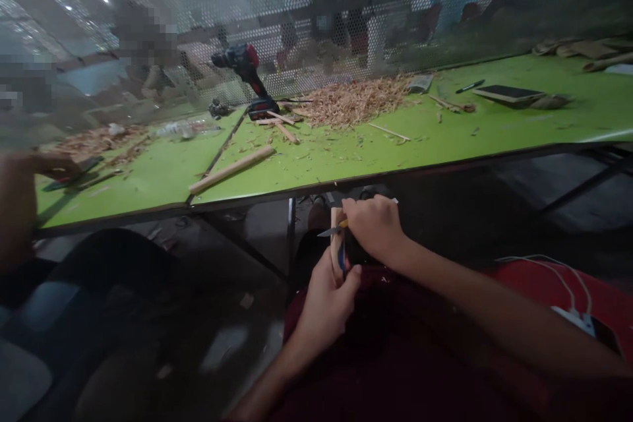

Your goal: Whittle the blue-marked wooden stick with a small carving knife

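Over my lap, my left hand (pixel 329 297) is closed around the lower end of a pale piece of wood (pixel 336 252), which stands nearly upright. A dark blue patch shows on the wood's right side by my thumb. My right hand (pixel 373 227) is wrapped round the yellow handle of a utility knife (pixel 330 231). The knife's blade lies across the upper part of the wood and points left. Most of the handle is hidden in my fist.
On the green table (pixel 445 132) are a cordless drill (pixel 250 79), a heap of wood shavings (pixel 356 102), a wooden stick (pixel 232 170), a dark tablet or phone (pixel 512 93) and a pen (pixel 469 86). Another person's hand (pixel 54 166) is at left. White cables (pixel 558 267) lie on a red surface at right.
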Available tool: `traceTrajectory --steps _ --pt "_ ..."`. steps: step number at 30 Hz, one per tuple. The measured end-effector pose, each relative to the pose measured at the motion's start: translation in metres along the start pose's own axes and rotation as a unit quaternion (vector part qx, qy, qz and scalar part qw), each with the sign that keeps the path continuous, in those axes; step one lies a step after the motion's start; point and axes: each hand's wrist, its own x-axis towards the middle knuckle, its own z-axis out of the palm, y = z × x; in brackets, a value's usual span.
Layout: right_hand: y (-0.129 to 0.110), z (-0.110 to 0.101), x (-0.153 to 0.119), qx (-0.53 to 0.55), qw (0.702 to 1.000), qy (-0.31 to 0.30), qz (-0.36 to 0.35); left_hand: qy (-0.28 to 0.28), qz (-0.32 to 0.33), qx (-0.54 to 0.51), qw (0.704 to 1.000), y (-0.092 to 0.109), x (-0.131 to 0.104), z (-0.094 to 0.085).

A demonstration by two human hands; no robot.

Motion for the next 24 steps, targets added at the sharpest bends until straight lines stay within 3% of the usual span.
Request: traceTrajectory --steps 6,21,24 --pt "0.005 0.000 0.018 0.009 0.999 0.026 -0.043 -0.023 -0.021 -0.058 0.998 0.009 0.002 -0.002" --pt "0.000 0.000 0.040 0.003 0.994 0.042 -0.103 -0.005 -0.026 -0.070 0.997 0.017 0.002 -0.008" --pt "0.004 -0.010 0.049 0.026 0.993 0.031 -0.110 0.003 -0.024 -0.070 0.997 0.017 -0.006 -0.008"
